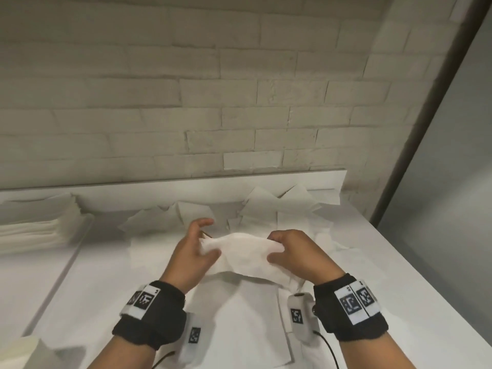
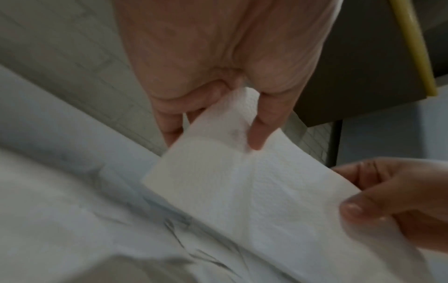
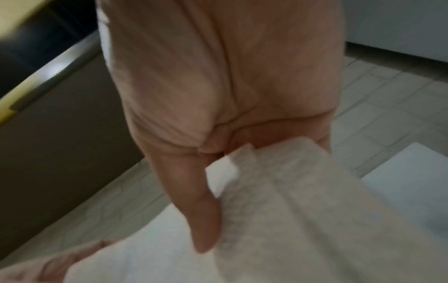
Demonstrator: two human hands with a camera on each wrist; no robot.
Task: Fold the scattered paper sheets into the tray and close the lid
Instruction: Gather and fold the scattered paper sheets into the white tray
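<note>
Right now you hold one paper sheet (image 1: pixel 241 253) up in the air with both hands, just above the white table (image 1: pixel 372 275). Your left hand (image 1: pixel 195 251) pinches the sheet's left end — the thumb sits on the near side and a fingertip on the far side, while the other fingers stick up loosely. Your right hand (image 1: pixel 291 255) pinches the right end, with its fingers curled over the top edge and the thumb (image 3: pixel 206 220) pressed under it. The sheet sags a little between your hands.

More sheets (image 1: pixel 279 209) lie scattered on the table behind and under your hands. A stack of paper (image 1: pixel 34 230) sits at the far left — I cannot tell if it lies in a tray. A brick wall (image 1: pixel 186 89) stands behind the table. Each wrist wears a black band (image 1: pixel 150 314) with square markers.
</note>
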